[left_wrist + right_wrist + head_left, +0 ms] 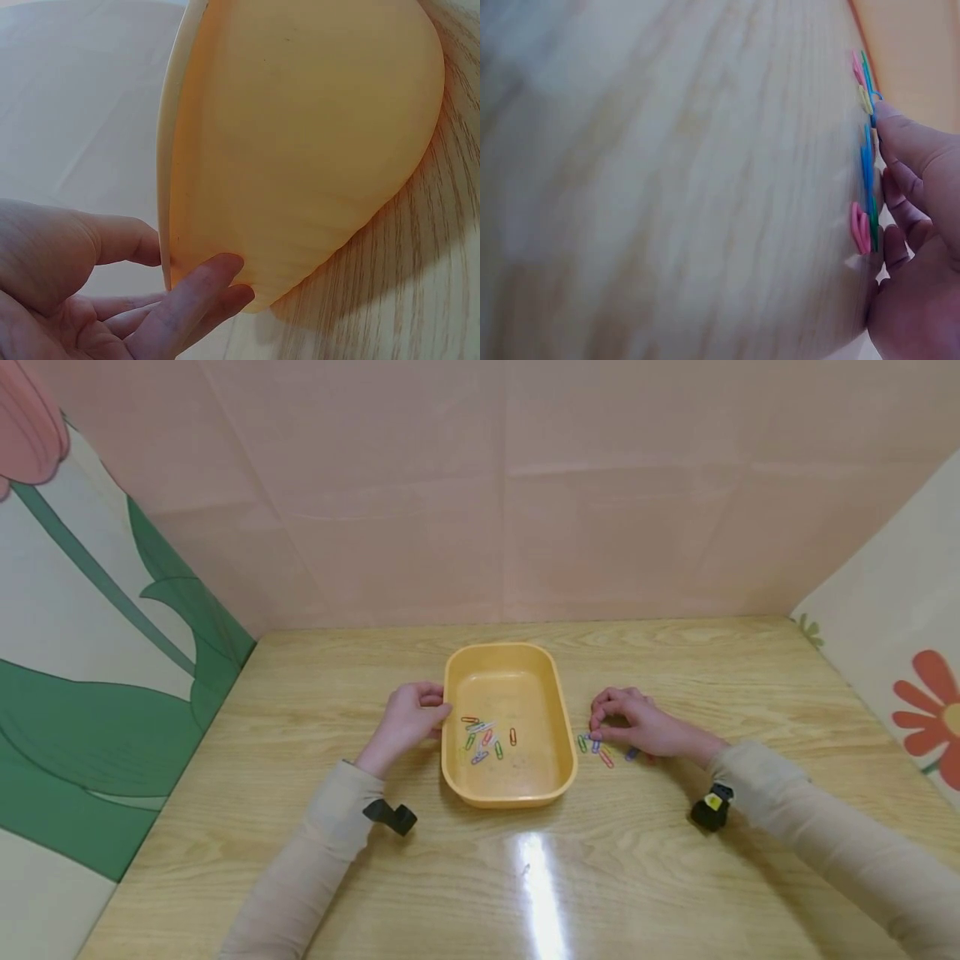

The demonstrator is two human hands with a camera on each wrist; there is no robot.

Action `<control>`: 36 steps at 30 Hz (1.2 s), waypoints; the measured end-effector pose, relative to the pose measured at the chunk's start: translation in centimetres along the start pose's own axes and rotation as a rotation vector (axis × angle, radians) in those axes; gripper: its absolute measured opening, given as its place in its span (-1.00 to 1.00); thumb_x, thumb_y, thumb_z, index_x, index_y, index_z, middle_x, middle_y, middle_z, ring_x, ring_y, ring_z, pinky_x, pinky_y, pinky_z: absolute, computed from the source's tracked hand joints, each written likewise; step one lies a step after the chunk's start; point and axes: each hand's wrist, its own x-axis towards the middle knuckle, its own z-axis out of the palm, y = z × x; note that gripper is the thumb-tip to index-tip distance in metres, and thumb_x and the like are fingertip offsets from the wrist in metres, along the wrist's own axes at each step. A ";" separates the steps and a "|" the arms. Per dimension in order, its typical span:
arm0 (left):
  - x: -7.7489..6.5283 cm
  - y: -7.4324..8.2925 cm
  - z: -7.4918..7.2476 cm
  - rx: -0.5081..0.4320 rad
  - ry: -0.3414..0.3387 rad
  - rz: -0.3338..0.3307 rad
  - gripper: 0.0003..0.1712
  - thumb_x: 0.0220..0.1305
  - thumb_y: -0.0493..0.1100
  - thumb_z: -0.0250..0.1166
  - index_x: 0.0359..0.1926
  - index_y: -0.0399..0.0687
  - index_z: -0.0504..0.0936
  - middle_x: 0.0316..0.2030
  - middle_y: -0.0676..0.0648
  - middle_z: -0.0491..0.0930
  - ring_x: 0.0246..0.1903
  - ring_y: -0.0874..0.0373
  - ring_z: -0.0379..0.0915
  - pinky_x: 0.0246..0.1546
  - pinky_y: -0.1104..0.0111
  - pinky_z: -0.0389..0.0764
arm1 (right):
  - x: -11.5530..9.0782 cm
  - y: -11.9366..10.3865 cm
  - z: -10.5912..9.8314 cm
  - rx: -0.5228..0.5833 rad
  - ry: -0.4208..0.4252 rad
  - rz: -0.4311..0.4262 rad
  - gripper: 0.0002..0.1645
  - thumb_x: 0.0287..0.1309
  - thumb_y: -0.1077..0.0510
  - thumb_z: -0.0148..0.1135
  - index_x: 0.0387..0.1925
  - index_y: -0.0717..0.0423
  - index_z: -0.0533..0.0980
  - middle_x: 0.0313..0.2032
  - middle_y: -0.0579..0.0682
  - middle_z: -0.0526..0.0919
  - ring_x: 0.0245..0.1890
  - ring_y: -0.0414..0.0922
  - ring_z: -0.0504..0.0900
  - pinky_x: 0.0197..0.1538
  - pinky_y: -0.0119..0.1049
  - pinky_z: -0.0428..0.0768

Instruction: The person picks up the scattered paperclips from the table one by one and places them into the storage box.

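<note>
A shallow yellow-orange plastic tray (517, 800) stands in the middle of the wooden table. Several coloured paper clips lie loose in it, among them a red paper clip (513, 737) and a green one. My left hand (405, 718) grips the tray's left rim, thumb at the edge and fingers against the outer wall in the left wrist view. To the right of the tray, my right hand (643, 723) is low over more clips. Its thumb and forefinger pinch a blue paper clip (874, 118) close to the tabletop.
Around the right fingertips lie several more clips, including a green paper clip (581, 743) and a pink paper clip (606, 759). A plain pinkish wall covering (495, 527) rises behind the table (450, 877), and flower-patterned panels flank both sides.
</note>
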 end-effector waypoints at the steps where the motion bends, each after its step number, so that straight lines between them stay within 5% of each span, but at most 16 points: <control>1: 0.0 0.0 0.0 -0.001 0.000 -0.001 -0.59 0.29 -0.36 0.18 0.14 -0.44 0.45 -0.03 -0.33 0.56 -0.18 -0.12 0.60 -0.36 0.27 0.73 | 0.0 0.1 0.0 0.028 0.000 -0.009 -0.93 0.15 0.12 0.33 -0.38 -0.12 0.57 -0.12 -0.05 0.52 -0.01 0.01 0.27 0.01 -0.04 0.13; 5: 0.0 0.0 0.1 0.002 0.004 -0.005 -0.60 0.30 -0.36 0.17 0.14 -0.44 0.44 -0.04 -0.33 0.57 -0.18 -0.12 0.61 -0.33 0.24 0.72 | 0.2 0.3 -0.5 0.165 -0.019 0.008 -0.98 0.21 0.21 0.26 -0.30 0.05 0.56 -0.20 0.02 0.58 -0.09 -0.02 0.44 0.07 -0.26 0.36; 9: 0.1 0.0 0.1 0.009 0.009 -0.021 -0.59 0.30 -0.34 0.17 0.14 -0.43 0.44 -0.05 -0.31 0.57 -0.18 -0.12 0.61 -0.32 0.24 0.72 | 0.4 -0.3 -1.6 0.264 -0.041 0.144 -0.78 0.30 0.09 0.17 -0.21 0.20 0.53 -0.20 0.11 0.60 -0.19 -0.02 0.52 -0.18 -0.40 0.56; 15: 0.2 0.0 0.0 0.016 0.002 -0.017 -0.59 0.31 -0.35 0.16 0.15 -0.43 0.43 -0.04 -0.32 0.57 -0.16 -0.13 0.60 -0.34 0.28 0.72 | 1.5 -2.1 -3.4 0.342 0.006 0.274 -0.59 0.31 -0.02 0.16 -0.13 0.30 0.49 -0.10 0.24 0.60 -0.08 0.11 0.53 -0.02 -0.15 0.56; 19: 0.2 -0.1 0.0 0.014 0.005 -0.019 -0.59 0.31 -0.34 0.17 0.15 -0.43 0.44 -0.05 -0.31 0.57 -0.17 -0.14 0.60 -0.35 0.29 0.72 | 3.1 -3.7 -4.1 0.463 0.067 0.264 -0.60 0.26 0.03 0.22 -0.15 0.34 0.47 -0.10 0.24 0.65 0.00 0.15 0.58 0.07 0.05 0.55; 24: 0.3 -0.1 -0.1 0.022 0.003 -0.028 -0.59 0.31 -0.33 0.17 0.16 -0.41 0.44 -0.04 -0.29 0.57 -0.19 -0.08 0.61 -0.33 0.28 0.72 | 5.7 -6.5 -4.2 0.630 0.102 0.254 -0.56 0.19 0.10 0.30 -0.08 0.37 0.43 -0.14 0.20 0.68 -0.04 0.15 0.61 0.03 0.02 0.60; 36: 0.5 -0.2 0.2 0.014 -0.004 -0.021 -0.61 0.31 -0.34 0.17 0.14 -0.39 0.46 -0.05 -0.29 0.58 -0.24 -0.06 0.63 -0.31 0.23 0.72 | 11.3 -11.4 -1.4 0.821 -0.097 0.273 -0.64 0.27 0.31 0.16 0.06 0.43 0.48 0.01 0.32 0.58 0.00 0.11 0.60 0.14 0.04 0.50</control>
